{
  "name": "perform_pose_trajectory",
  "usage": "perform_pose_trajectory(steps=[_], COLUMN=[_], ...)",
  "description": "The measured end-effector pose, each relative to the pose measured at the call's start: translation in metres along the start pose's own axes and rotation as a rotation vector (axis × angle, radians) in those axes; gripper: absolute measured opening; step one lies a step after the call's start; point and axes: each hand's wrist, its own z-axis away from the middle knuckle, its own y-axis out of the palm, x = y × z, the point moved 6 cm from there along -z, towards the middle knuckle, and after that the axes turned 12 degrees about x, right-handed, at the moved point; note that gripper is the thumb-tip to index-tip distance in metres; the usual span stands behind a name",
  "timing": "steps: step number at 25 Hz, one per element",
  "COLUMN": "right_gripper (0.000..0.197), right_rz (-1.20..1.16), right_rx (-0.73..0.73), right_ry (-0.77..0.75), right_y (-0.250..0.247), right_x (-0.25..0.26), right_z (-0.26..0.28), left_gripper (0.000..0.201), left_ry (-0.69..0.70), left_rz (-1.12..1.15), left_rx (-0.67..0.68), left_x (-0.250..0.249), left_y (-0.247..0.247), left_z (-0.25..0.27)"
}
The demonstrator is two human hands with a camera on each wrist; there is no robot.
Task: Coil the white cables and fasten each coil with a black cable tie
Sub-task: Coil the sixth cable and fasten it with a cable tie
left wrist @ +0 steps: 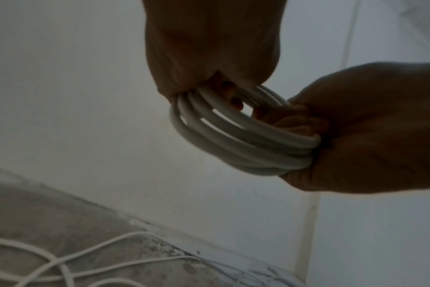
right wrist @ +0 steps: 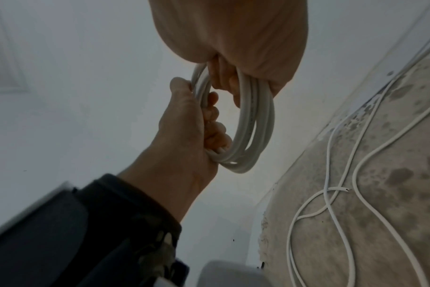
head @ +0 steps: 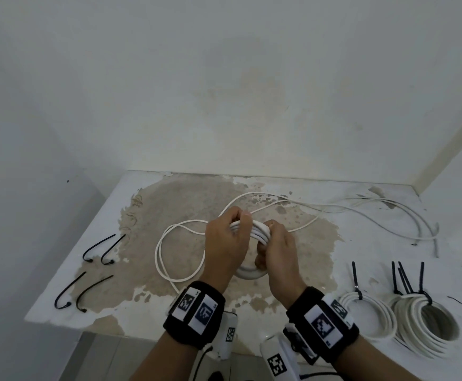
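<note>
Both hands hold one coil of white cable above the middle of the table. The left hand has its fingers curled through the ring and grips its left side; the right hand grips the right side the same way, fingers wrapped around the bundled turns. In the left wrist view about five turns of the coil lie side by side between the left hand and the right hand. The right wrist view shows the coil hanging as a ring, with the right hand at its top and the left hand closed on its near side. The uncoiled cable runs off the coil and loops loosely on the table to the left of the hands, and further strands trail away to the far right corner. Four black ties lie loose on the left part of the table, two farther back and two nearer, each bent into a hook. On the right, near the front edge, sit two finished coils side by side, each bound with black ties whose tails stick up; the rightmost one looks thicker, and whether it is one coil or several stacked cannot be told.
</note>
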Motion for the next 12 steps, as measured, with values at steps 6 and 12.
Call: perform_pose_trajectory(steps=[6, 12], right_gripper=[0.042, 0.037], right_rz=[0.027, -0.045], right_rx=[0.001, 0.056], right_ry=[0.022, 0.029], right_y=[-0.004, -0.010], right_x=[-0.001, 0.001], right_z=[-0.003, -0.002], left_gripper=[0.036, 0.040], left_ry=[0.133, 0.206], left_rz=[-0.228, -0.107], left_rx=[0.049, 0.189], left_x=[-0.011, -0.005], left_y=[0.004, 0.012], left_z=[0.003, 0.001])
